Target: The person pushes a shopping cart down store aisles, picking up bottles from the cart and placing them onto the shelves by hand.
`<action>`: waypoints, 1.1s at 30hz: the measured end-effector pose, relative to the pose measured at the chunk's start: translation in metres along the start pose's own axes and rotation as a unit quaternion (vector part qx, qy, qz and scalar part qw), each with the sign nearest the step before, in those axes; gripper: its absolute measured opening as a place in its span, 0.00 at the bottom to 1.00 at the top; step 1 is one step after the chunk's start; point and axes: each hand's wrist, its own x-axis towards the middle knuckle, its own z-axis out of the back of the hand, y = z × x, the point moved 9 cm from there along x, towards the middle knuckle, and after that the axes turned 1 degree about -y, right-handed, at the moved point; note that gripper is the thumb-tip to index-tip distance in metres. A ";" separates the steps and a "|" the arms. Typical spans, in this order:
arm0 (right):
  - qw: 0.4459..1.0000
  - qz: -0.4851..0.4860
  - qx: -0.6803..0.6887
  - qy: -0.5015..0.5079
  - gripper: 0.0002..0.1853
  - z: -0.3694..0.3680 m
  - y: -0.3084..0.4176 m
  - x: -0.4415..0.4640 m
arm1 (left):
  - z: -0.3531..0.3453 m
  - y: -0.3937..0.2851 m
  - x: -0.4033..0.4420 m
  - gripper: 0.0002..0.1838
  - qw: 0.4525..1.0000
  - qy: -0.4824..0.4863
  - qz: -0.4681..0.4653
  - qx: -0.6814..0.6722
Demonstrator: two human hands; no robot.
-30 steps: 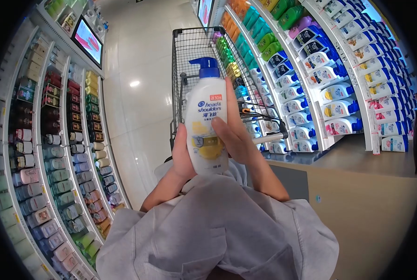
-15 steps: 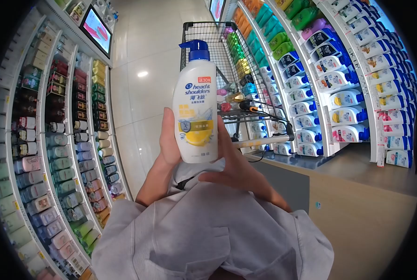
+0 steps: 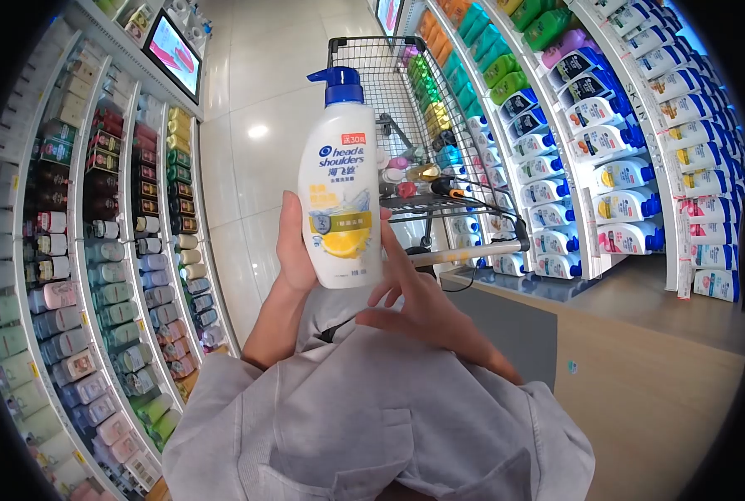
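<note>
A white shampoo bottle with a blue pump top and a lemon picture on its label stands in front of me, tilted slightly to the left. My left hand grips it from the left; the thumb lies along its side and the other fingers are hidden behind it. Against the bottle's lower right edge, my right hand has its fingers apart and bent, one fingertip reaching up beside the bottle. Whether that fingertip presses on the bottle, I cannot tell.
Beyond the bottle stands a wire shopping cart with several items inside and a handle near my right hand. Shelves of bottles line the right; shelves of jars and bottles line the left. A screen hangs upper left.
The bottle has shifted slightly left and up and tilts a little more to the left. My right hand's fingers have loosened and spread away from the bottle's lower right side.
</note>
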 end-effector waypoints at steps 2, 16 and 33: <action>1.000 -0.005 -0.007 0.016 0.69 -0.005 0.000 -0.001 | 0.001 -0.005 0.001 0.50 1.000 -0.003 -0.005 0.023; 0.991 0.020 0.115 -0.072 0.66 -0.001 0.000 0.013 | -0.017 -0.004 -0.004 0.48 0.991 0.024 -0.037 0.125; 0.800 -0.029 0.572 0.178 0.64 -0.062 -0.001 0.000 | -0.047 -0.017 0.018 0.39 0.989 0.123 -0.072 0.028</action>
